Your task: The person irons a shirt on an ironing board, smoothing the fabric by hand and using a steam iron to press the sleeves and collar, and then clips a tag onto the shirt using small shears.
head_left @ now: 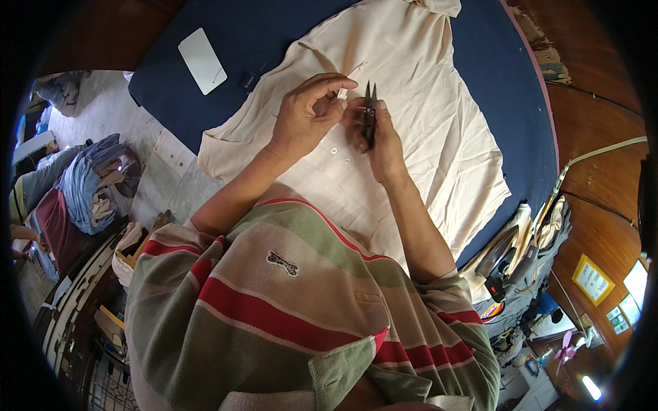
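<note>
My left hand (307, 113) is closed, with thumb and forefinger pinching a small whitish piece (343, 93); I cannot make out whether it is part of the garment. Just to its right, my right hand (385, 140) grips dark thread snips (370, 113), their points turned away from me and slightly apart. Beneath both hands a cream cloth garment (432, 130) lies spread and wrinkled over a dark blue table cover (473, 41). Two small round pale discs, like buttons (334, 151), rest on the cloth below my hands.
At the far left of the table lies a white card (203, 61), with a small dark label (248, 81) beside it. Heaped clothes (92, 181) are on the left. Beyond the table's right edge are more garments (507, 274), a hose (603, 147) and a wooden panel (589, 103).
</note>
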`<action>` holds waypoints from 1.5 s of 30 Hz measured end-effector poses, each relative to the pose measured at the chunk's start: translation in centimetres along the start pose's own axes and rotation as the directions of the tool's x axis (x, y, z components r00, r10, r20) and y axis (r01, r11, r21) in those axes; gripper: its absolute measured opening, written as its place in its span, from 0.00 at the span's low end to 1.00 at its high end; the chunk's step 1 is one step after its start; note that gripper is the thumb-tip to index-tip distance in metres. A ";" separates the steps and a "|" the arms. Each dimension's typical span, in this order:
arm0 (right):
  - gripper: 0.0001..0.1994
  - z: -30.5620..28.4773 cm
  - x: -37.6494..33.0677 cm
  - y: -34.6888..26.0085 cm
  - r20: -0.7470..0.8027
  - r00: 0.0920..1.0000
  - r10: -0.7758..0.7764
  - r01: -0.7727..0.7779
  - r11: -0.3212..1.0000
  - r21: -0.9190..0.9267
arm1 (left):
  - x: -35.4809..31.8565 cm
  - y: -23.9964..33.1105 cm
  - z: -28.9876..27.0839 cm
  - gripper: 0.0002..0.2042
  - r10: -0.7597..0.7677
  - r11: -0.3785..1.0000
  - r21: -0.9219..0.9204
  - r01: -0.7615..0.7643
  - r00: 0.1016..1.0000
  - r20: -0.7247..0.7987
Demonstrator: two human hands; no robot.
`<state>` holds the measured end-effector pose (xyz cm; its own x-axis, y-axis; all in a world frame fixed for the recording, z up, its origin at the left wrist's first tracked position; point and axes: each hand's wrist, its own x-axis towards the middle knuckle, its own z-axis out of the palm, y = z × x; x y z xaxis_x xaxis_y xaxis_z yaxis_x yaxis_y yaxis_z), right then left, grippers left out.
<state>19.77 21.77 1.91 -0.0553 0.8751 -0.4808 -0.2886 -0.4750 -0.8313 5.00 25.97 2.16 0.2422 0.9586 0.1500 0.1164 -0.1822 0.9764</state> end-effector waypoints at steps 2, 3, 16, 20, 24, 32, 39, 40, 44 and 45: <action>0.24 -1.3 -0.1 -0.6 -0.023 0.996 -0.087 0.078 0.962 -0.262 | 0.1 0.3 -0.1 0.16 -0.005 1.000 0.012 0.005 1.000 0.001; 0.24 -2.0 -0.1 -0.9 0.006 0.989 -0.151 0.140 0.898 -0.416 | 0.1 0.4 -0.1 0.16 0.000 1.000 0.019 0.000 1.000 0.007; 0.18 -2.6 1.0 -4.0 0.121 0.985 -0.122 0.170 0.606 -0.777 | 0.6 -0.4 -0.1 0.15 0.096 0.991 0.087 -0.101 0.993 0.070; 0.16 -2.5 1.2 -4.2 0.111 0.992 -0.062 0.125 0.631 -0.765 | 0.6 -0.2 -0.2 0.14 0.077 0.991 0.098 -0.086 0.992 0.095; 0.16 -2.7 1.4 -3.6 0.137 0.986 -0.091 0.163 0.646 -0.746 | 0.6 -0.2 -0.1 0.14 0.076 0.994 0.077 -0.083 0.993 0.091; 0.20 -2.7 1.7 -2.4 0.130 0.969 -0.209 0.239 0.675 -0.698 | 0.6 -0.3 -0.1 0.15 0.042 0.996 0.076 -0.049 0.995 0.095; 0.20 -2.6 1.7 -2.3 0.126 0.973 -0.194 0.229 0.721 -0.655 | 0.6 -0.3 -0.1 0.15 0.046 0.997 0.060 -0.052 0.995 0.090; 0.19 -2.6 1.7 -2.3 0.119 0.977 -0.177 0.211 0.728 -0.652 | 0.6 -0.4 -0.1 0.15 0.050 0.997 0.059 -0.055 0.995 0.087; 0.19 -2.4 1.6 -2.5 0.096 0.984 -0.149 0.176 0.750 -0.637 | 0.5 -0.4 -0.2 0.15 0.004 0.997 0.072 -0.012 0.994 0.105; 0.19 -2.4 1.6 -2.5 0.103 0.983 -0.152 0.182 0.741 -0.646 | 0.5 -0.3 -0.1 0.15 0.005 0.998 0.069 -0.012 0.995 0.099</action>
<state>22.75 24.14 2.56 -0.1086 0.9421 -0.3173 0.3939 -0.2523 -0.8838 4.97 26.57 1.94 0.3369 0.9313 0.1387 0.1795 -0.2081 0.9615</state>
